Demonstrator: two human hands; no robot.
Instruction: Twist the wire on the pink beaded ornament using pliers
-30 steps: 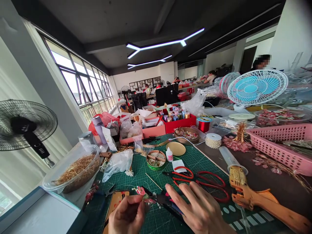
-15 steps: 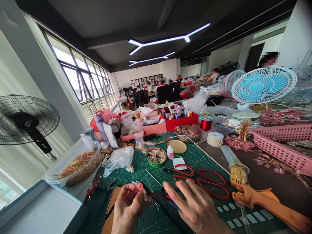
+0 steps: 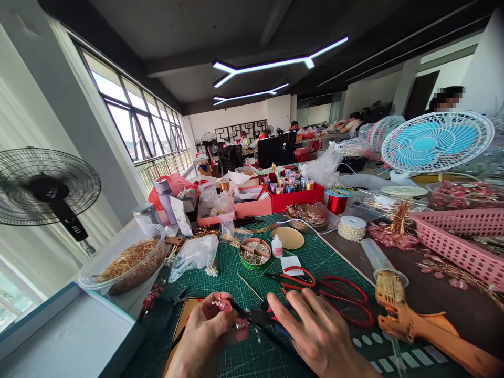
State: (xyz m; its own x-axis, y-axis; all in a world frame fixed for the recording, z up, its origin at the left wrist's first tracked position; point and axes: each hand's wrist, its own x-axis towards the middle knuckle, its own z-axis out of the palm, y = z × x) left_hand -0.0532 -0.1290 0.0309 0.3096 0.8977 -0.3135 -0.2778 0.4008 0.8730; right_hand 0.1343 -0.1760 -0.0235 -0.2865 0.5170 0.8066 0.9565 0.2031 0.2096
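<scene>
My left hand (image 3: 205, 336) pinches a small pink flower ornament with pearl beads (image 3: 223, 303) just above the green cutting mat (image 3: 315, 257). My right hand (image 3: 323, 336) rests flat on the mat beside it, fingers spread, over the handles of black pliers (image 3: 255, 317) whose tips point at the ornament. Red-handled scissors (image 3: 338, 294) lie just beyond my right hand. A round green tin of pearls (image 3: 254, 253) and a small glue bottle (image 3: 277, 247) sit further up the mat.
An orange glue gun (image 3: 413, 323) lies at right. A clear bowl of gold wire (image 3: 126, 262) stands at left, a pink basket (image 3: 457, 244) far right, red and pink boxes of spools (image 3: 291, 194) behind. Fans and other people sit further back.
The view has tilted down slightly. My left hand has turned the ornament and drawn it a little closer; my right hand has stayed spread over the pliers.
</scene>
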